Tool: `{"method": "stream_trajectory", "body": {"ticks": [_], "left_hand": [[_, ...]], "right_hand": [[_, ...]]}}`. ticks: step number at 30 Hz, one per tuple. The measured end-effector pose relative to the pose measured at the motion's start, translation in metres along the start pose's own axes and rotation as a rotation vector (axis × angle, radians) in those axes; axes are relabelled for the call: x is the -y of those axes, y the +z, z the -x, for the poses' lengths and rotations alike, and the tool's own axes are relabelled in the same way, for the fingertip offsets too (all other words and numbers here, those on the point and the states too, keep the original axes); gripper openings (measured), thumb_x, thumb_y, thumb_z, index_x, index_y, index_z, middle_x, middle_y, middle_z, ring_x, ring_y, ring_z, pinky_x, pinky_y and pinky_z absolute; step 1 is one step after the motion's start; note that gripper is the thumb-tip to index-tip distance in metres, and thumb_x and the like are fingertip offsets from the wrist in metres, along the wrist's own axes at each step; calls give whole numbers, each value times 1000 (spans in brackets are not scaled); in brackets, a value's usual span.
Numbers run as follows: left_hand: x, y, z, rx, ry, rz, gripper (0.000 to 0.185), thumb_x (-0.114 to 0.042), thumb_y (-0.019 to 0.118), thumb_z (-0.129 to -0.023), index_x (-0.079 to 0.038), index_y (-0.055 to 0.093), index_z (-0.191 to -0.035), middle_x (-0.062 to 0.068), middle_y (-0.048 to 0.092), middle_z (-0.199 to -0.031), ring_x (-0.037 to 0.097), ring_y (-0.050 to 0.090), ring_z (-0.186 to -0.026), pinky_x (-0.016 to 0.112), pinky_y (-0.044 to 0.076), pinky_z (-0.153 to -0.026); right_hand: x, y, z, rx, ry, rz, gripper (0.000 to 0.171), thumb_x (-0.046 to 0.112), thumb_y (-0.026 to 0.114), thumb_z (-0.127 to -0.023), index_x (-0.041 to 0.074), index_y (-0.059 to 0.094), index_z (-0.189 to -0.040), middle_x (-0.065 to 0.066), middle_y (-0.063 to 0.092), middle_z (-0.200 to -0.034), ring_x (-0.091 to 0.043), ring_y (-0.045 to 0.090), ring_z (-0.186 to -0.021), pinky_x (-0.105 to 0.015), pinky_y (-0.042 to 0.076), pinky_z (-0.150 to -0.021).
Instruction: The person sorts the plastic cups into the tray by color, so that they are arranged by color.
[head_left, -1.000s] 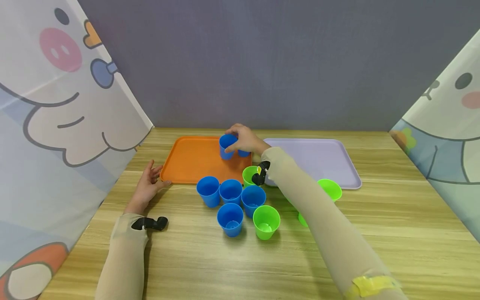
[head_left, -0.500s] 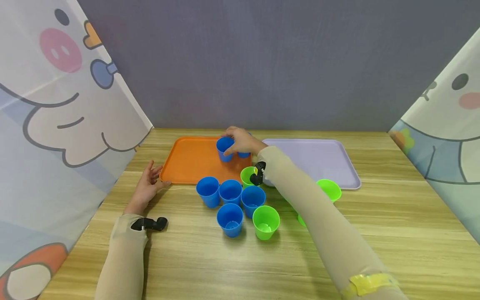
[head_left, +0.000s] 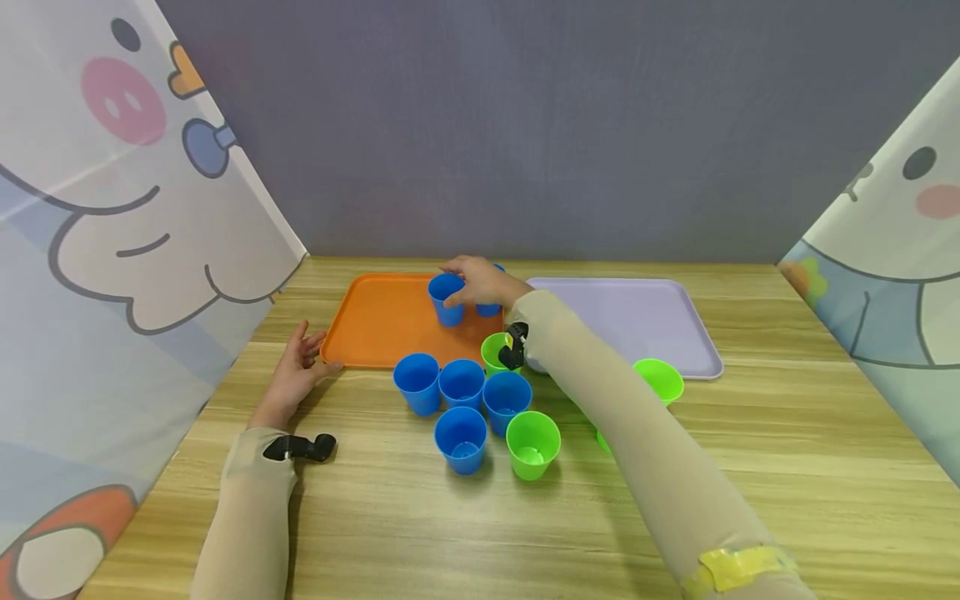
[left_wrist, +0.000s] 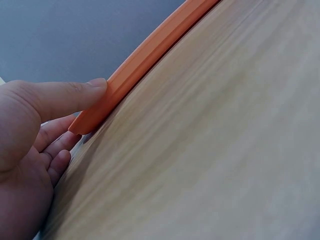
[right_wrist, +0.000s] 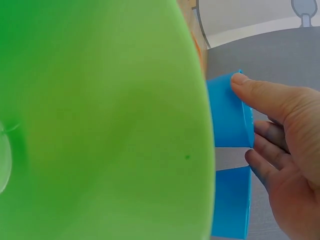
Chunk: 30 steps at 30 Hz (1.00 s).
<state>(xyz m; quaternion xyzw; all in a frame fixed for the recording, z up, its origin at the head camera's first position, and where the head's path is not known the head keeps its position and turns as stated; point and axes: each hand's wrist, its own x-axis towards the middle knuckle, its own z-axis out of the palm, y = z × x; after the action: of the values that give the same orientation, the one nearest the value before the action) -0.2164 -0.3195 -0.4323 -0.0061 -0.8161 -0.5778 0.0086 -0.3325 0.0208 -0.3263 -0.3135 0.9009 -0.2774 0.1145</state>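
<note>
My right hand [head_left: 480, 282] holds a blue cup [head_left: 446, 302] by its rim, upright on the orange tray [head_left: 382, 325]. In the right wrist view the thumb [right_wrist: 250, 90] lies on the cup's side and the fingers are partly hidden behind the rim. Another blue cup [head_left: 489, 309] stands beside it, partly covered by the hand. At the tray's near left corner, my left hand [head_left: 294, 372] grips the edge. In the left wrist view its thumb [left_wrist: 75, 95] presses on the tray's rim [left_wrist: 140, 55] and its fingers lie round the corner.
Several blue cups [head_left: 461, 437] and a green cup [head_left: 532, 446] stand upright in front of the orange tray. Another green cup [head_left: 495, 350] is under my right wrist. More green cups [head_left: 660, 379] are beside the right forearm. A lilac tray [head_left: 630, 321] lies at the right.
My right hand has moved the blue cup slightly left and toward me on the orange tray, widening the space between it and the other blue cup. The left hand stays in place.
</note>
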Motion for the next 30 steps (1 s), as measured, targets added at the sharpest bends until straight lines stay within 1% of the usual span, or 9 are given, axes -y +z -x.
{"method": "stream_trajectory", "body": {"ticks": [5,9,17,21,24,26,30], "left_hand": [[3,1,-1,-5,10,-12,103,6,66,-91,-6,-10,-158,27,23,-159,44,26,-142,53,22,-111],[3,1,0,-7,17,-16,104,5,67,-90,-6,-10,-158,27,24,-159,44,27,-141,53,22,-110],[2,1,1,-20,29,-34,103,5,68,-90,-4,-8,-158,27,25,-158,44,28,-140,50,25,-108],[3,3,1,-11,29,-32,103,5,68,-90,-4,-9,-158,27,25,-158,44,27,-141,52,24,-109],[2,4,0,-4,27,-24,103,5,68,-90,-4,-9,-158,27,25,-158,44,27,-141,52,24,-109],[2,5,-1,-4,26,-20,103,5,68,-90,-5,-9,-158,27,25,-158,44,27,-140,52,24,-109],[1,5,-3,-2,24,-15,104,4,68,-90,-6,-10,-159,26,23,-159,44,26,-141,55,22,-111]], "right_hand": [[1,-2,-1,-4,17,-11,70,22,74,-90,2,43,-150,-12,48,-148,-27,44,-136,-39,36,-111],[-2,-4,-1,-10,10,-13,71,20,74,-91,2,41,-151,-12,46,-150,-27,42,-137,-38,35,-112],[0,-7,3,-32,-13,6,70,21,75,-91,2,43,-150,-14,48,-147,-28,44,-135,-37,38,-110],[1,-9,9,-44,0,-16,70,21,76,-90,3,43,-150,-13,49,-146,-27,44,-134,-36,41,-108],[1,-13,13,-47,-9,-30,70,21,76,-90,3,44,-149,-13,50,-145,-27,45,-133,-35,41,-107],[2,-16,17,-49,-28,-28,70,20,76,-89,3,44,-149,-14,51,-144,-27,46,-133,-34,41,-107],[6,-21,27,-53,-64,-51,70,17,77,-88,1,45,-148,-16,51,-143,-28,47,-132,-37,41,-108]]}}
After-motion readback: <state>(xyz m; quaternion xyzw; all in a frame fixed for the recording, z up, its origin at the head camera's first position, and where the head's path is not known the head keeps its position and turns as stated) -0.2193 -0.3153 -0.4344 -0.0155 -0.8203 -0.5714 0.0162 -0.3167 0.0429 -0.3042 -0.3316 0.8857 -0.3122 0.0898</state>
